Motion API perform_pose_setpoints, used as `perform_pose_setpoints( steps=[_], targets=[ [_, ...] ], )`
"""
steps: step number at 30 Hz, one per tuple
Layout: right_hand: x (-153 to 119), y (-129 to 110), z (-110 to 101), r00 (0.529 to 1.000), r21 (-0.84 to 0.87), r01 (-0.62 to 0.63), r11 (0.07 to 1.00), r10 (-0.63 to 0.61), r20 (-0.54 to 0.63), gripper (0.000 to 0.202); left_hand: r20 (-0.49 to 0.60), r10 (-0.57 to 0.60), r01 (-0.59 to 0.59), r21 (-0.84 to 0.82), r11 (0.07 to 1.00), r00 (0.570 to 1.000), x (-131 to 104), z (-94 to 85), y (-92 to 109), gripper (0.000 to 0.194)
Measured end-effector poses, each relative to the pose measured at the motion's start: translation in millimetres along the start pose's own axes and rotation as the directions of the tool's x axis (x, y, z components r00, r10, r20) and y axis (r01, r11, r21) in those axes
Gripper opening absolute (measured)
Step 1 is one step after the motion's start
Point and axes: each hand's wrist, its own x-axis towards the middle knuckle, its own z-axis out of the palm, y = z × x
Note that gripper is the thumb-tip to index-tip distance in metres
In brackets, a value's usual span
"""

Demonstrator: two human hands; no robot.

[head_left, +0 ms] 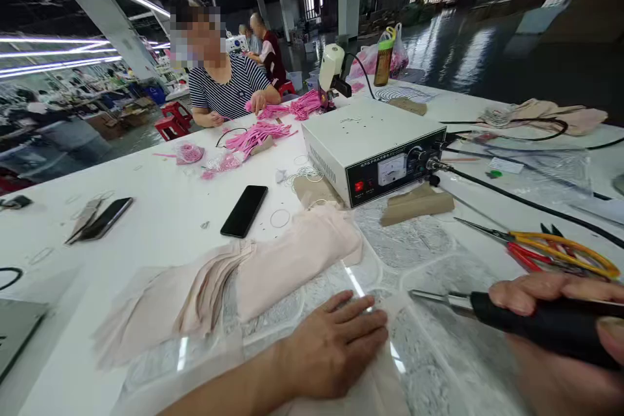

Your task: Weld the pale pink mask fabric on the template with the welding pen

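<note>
Right hand [560, 318] grips black-handled tool [526, 322]; left hand [331, 344] flat on fabric [292, 260].

You are in a garment factory hall. Long light tubes [73, 55] hang over white work tables [160, 208], pink fabric pieces [258, 136] lie in piles, a co-worker [221, 84] sits sorting them, and probably sewing stations stand far behind.

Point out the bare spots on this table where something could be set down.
Bare white table lies between the black phone and the second phone. Crowded: pink fabric stack by the left hand, scissors and cables beside the right hand holding the black-handled tool.
</note>
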Motion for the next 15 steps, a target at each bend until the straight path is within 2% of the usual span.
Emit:
perform_pose_setpoints(
  steps=[5,11,15],
  targets=[
    [-7,-4,-13,0.995,0.030,-0.099,0.995,0.099,-0.015,0.028,-0.001,-0.006,0.006,-0.013,1.000,1.000,0,-2.1,-1,0.032],
    [-12,-8,0,0.982,0.004,-0.177,0.984,0.177,-0.064,0.036,0.016,-0.010,0.010,-0.016,1.000,1.000,-1,-1.4,-1,0.032],
    [-13,-6,-2,0.989,-0.040,-0.149,0.988,0.149,-0.017,0.033,-0.007,-0.010,0.010,-0.012,1.000,1.000,-3,3.8,-1,0.032]
  ],
)
